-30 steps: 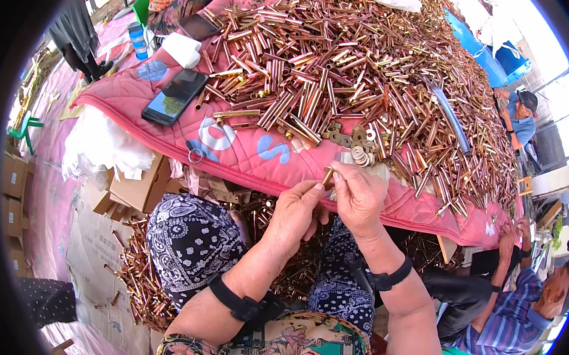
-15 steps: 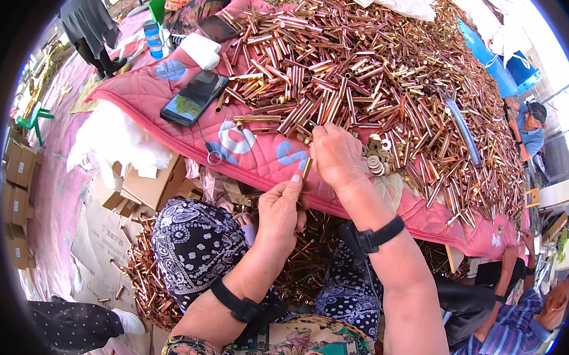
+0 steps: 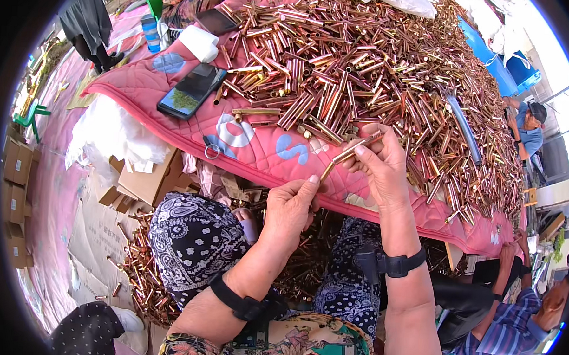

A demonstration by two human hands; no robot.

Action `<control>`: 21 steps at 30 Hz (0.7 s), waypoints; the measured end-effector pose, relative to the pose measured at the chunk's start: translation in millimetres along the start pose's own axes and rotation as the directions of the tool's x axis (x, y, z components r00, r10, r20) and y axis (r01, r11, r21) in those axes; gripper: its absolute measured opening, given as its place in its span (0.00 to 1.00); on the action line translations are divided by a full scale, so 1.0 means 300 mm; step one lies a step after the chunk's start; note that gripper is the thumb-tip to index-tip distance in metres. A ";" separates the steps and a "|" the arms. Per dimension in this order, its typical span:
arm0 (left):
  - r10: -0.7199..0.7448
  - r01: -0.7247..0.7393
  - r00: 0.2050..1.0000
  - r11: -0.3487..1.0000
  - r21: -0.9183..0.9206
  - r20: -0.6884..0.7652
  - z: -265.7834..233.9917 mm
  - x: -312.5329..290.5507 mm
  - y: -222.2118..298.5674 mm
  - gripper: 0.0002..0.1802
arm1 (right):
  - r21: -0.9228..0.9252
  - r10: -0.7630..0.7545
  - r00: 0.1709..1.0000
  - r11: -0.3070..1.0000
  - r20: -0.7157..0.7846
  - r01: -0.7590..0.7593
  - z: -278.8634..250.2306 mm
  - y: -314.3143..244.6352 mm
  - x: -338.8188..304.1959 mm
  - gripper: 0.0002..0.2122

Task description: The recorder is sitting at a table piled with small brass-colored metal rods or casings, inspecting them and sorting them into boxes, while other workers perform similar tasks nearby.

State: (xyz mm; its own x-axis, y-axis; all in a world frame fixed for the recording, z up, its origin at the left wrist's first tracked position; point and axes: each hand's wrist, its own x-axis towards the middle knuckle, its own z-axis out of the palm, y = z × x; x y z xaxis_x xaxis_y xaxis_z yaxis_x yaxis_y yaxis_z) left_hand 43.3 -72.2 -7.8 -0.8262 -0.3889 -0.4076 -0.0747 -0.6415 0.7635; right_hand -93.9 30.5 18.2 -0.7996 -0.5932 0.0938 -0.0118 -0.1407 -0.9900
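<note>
In front of me, just over the edge of a pink quilt (image 3: 172, 131), both my hands are closed on small metal parts. My left hand (image 3: 287, 209) pinches a thin brass-coloured rod (image 3: 326, 172) between thumb and forefinger. A copper-coloured tube (image 3: 359, 148) lies in the fingers of my right hand (image 3: 384, 172), slanting down to the left. Its lower end meets the rod's upper end; whether one sits inside the other I cannot tell. Behind my hands spreads a big heap of copper-coloured tubes (image 3: 366, 60) on the quilt. Behind my right hand, the quilt is partly hidden.
A phone (image 3: 192, 91) and a white roll-shaped thing (image 3: 199, 44) lie left of the heap. A metal ring (image 3: 212, 151) rests near the quilt's edge. More tubes (image 3: 149, 286) are piled below by my knees. Cardboard boxes (image 3: 154, 178) stand left. A person in a striped shirt (image 3: 500, 326) sits at right.
My right hand has drawn back from the heap's edge toward me and right, and now shows a tube in its fingers. My left hand with the rod has shifted slightly right.
</note>
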 end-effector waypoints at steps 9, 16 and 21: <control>0.293 -0.307 0.951 0.838 0.451 0.101 -0.054 0.017 -0.021 0.17 | 0.146 0.145 0.989 0.979 0.015 -0.145 -0.030 -0.007 -0.031 0.08; 0.320 -0.300 0.941 0.938 0.172 -0.105 -0.053 0.013 0.011 0.16 | 0.001 0.171 0.976 0.985 0.134 -0.173 0.092 -0.001 -0.065 0.06; 0.074 -0.093 0.993 0.969 -0.230 -0.091 -0.077 -0.001 0.032 0.19 | -0.124 0.267 0.935 0.962 0.232 -0.244 0.237 0.056 -0.094 0.09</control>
State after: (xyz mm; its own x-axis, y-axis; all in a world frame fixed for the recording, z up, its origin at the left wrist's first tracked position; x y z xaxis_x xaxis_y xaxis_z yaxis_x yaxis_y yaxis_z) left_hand 55.7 -93.4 -11.9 -0.7749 -0.4939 -0.3943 0.1332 -0.7375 0.6621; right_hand -28.8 -11.5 6.6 -0.6118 -0.7762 -0.1525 0.1099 0.1075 -0.9881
